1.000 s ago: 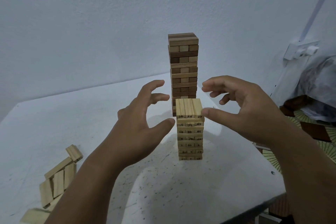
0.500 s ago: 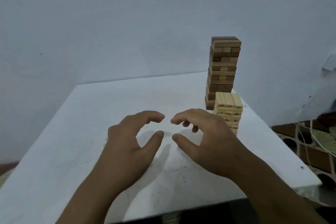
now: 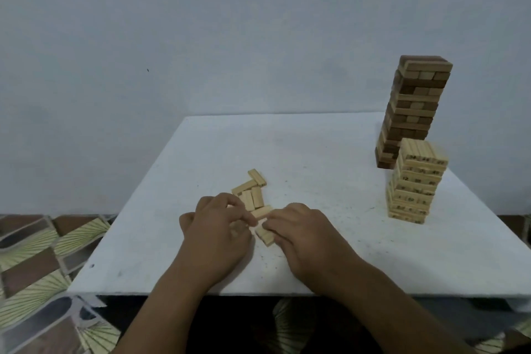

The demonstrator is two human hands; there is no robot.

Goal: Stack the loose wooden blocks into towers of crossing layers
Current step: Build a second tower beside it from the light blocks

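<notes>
I see the loose wooden blocks point(image 3: 253, 192) lying flat near the worktop point(image 3: 316, 169) front, long axes mixed, and the one block point(image 3: 265, 234) between my hands runs near-right to far-left. My left hand point(image 3: 218, 224) and right hand point(image 3: 298, 227) both curl their grip onto it. Half a second ago both hovered spread; the pale numbered tower point(image 3: 415, 184) and brown tower point(image 3: 411, 106) now sit far right.

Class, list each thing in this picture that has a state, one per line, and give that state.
Dark tower: standing, many crossing layers.
Pale tower: standing, shorter, in front of the dark one.
Loose blocks: lying flat, unstacked.
Left hand: fingers curled at the blocks.
Right hand: fingers curled on a pale block.
</notes>
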